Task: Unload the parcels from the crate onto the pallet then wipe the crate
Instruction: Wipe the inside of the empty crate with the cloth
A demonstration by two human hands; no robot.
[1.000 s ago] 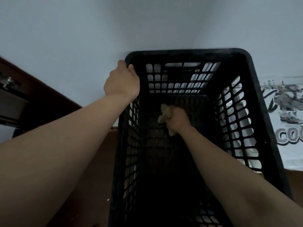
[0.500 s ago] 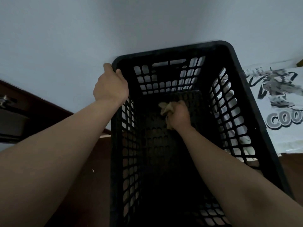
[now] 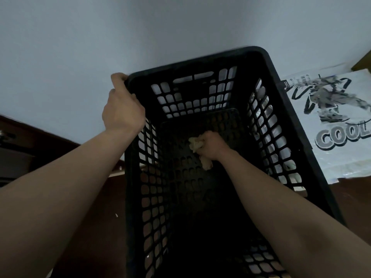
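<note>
A black lattice-walled crate [image 3: 285, 125] fills the middle of the view, and no parcels show inside it. My left hand [image 3: 122, 111] grips its rim at the far left corner. My right hand [image 3: 210, 146] reaches deep inside and holds a crumpled yellowish cloth [image 3: 197, 146] against the crate's perforated floor. A white parcel bag [image 3: 339, 125] printed with a cartoon figure and the word COOL lies just right of the crate.
A pale wall rises directly behind the crate. The floor is dark brown on both sides. Dark wooden furniture [image 3: 18, 149] with a metal fitting stands at the left edge. A brown edge [image 3: 361, 63] shows at the far right.
The crate has swung so its far end now leans right in the view. My right hand with the cloth has shifted slightly across the floor. My left hand has kept its grip on the rim.
</note>
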